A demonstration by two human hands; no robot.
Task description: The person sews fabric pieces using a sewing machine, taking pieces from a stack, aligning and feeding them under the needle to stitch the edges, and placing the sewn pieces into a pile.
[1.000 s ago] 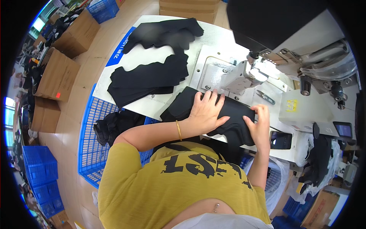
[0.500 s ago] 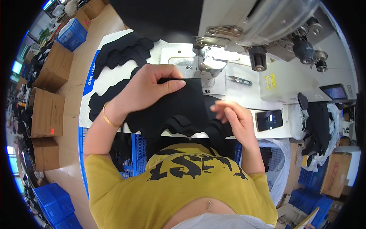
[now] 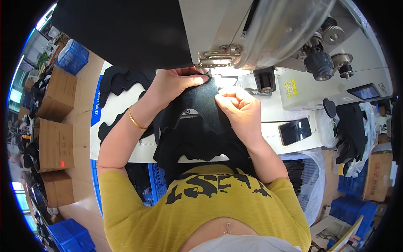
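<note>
Several black fabric panels [image 3: 201,140] lay nearest on the bench [image 3: 269,137], apparently still to do; beyond, the right hand [image 3: 242,110] and left hand [image 3: 175,84] pinched one dark panel [image 3: 202,100] right by the sewing machine [image 3: 218,25], stitching impossible to tell!

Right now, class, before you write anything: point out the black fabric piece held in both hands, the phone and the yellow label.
Black fabric piece [image 3: 205,101]: head view, on the lit middle of its face.
Phone [image 3: 295,131]: head view, middle of its dark screen.
Yellow label [image 3: 290,88]: head view, centre of its face.
</note>
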